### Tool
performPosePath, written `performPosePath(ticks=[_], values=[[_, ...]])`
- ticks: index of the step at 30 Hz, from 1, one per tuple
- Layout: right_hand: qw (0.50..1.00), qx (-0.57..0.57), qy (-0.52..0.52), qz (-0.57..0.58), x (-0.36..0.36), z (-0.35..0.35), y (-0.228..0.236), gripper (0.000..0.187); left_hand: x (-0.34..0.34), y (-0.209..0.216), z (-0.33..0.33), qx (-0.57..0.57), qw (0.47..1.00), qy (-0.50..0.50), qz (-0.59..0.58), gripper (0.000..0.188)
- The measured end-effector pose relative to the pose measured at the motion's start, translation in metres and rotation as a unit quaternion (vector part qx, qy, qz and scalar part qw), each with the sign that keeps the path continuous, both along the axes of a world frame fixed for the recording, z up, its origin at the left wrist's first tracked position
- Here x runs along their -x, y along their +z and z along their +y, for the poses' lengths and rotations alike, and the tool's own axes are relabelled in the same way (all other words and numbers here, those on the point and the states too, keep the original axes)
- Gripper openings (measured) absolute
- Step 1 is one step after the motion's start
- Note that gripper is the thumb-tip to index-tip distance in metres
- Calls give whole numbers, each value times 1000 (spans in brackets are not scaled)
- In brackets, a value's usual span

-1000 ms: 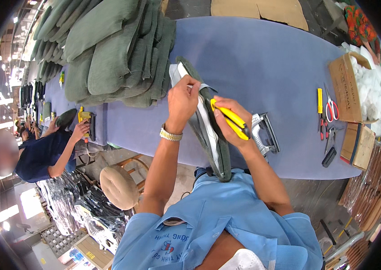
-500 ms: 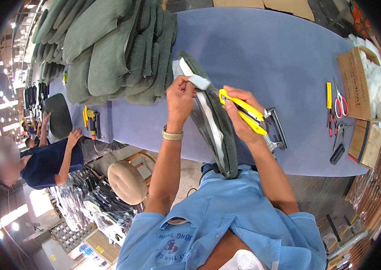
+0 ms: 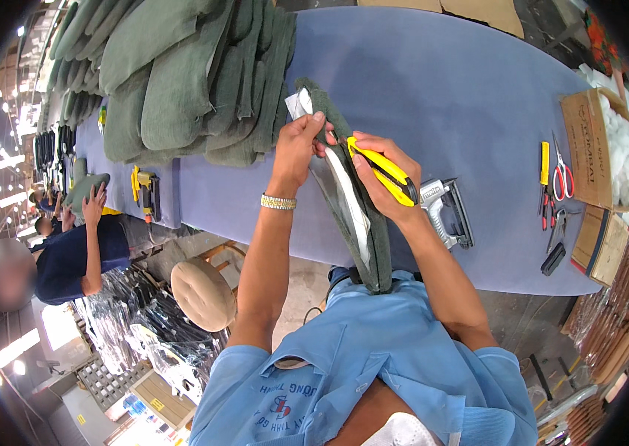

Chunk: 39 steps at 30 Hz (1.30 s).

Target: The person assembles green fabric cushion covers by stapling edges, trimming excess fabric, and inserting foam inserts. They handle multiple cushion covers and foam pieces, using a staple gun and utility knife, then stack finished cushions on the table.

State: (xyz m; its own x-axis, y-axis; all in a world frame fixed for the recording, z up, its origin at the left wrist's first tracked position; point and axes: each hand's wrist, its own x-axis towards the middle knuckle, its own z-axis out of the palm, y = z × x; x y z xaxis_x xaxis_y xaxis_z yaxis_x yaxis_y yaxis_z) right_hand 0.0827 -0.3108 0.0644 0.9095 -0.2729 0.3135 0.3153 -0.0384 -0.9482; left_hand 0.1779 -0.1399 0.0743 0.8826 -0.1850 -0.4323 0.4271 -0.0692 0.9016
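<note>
A green-grey fabric-covered pad (image 3: 379,249) stands on edge in front of me, leaning against my body, with white material showing along its open side. My left hand (image 3: 299,152) is closed in a pinch at the pad's upper part; the small bit between its fingertips is hidden. My right hand (image 3: 391,152) grips a yellow utility knife (image 3: 405,192), its tip end at the pad's edge close to my left fingertips. Just right of that hand, a silver and black staple gun (image 3: 444,212) lies on the blue-grey table (image 3: 507,141).
Stacked green-grey pads (image 3: 180,104) fill the table's left. At the right lie red-handled scissors (image 3: 563,178), pliers (image 3: 547,208), a yellow cutter (image 3: 545,163) and a carton (image 3: 585,149) with white stuffing. A yellow-black nail gun (image 3: 147,193) and a co-worker (image 3: 80,260) are left, near a beige stool (image 3: 203,293).
The white strip my left fingers held out has gone from sight. Both hands shifted slightly left. At the left, the co-worker's dark panel has given way to a green pad.
</note>
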Motion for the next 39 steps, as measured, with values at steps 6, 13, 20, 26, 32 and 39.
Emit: performPosePath(ticks=[6,13,20,26,32,39], values=[[999,38,8,0,3,-2,4,17,-7,15,-2,-50,998,-33,7,34],[999,30,-12,27,12,1,4,15,-19,30,-3,-122,986,-110,-3,34],[1000,23,-18,-6,20,5,-1,20,-21,39,-13,-184,965,-173,-77,35],[998,-7,-48,-26,33,-1,-6,21,-12,48,-24,-222,929,-213,-206,36],[999,-20,-18,-24,39,-7,-3,19,-12,38,-25,-171,954,-208,-133,39],[1000,13,-15,7,44,-7,-3,17,-23,35,-27,-203,940,-255,-103,42]])
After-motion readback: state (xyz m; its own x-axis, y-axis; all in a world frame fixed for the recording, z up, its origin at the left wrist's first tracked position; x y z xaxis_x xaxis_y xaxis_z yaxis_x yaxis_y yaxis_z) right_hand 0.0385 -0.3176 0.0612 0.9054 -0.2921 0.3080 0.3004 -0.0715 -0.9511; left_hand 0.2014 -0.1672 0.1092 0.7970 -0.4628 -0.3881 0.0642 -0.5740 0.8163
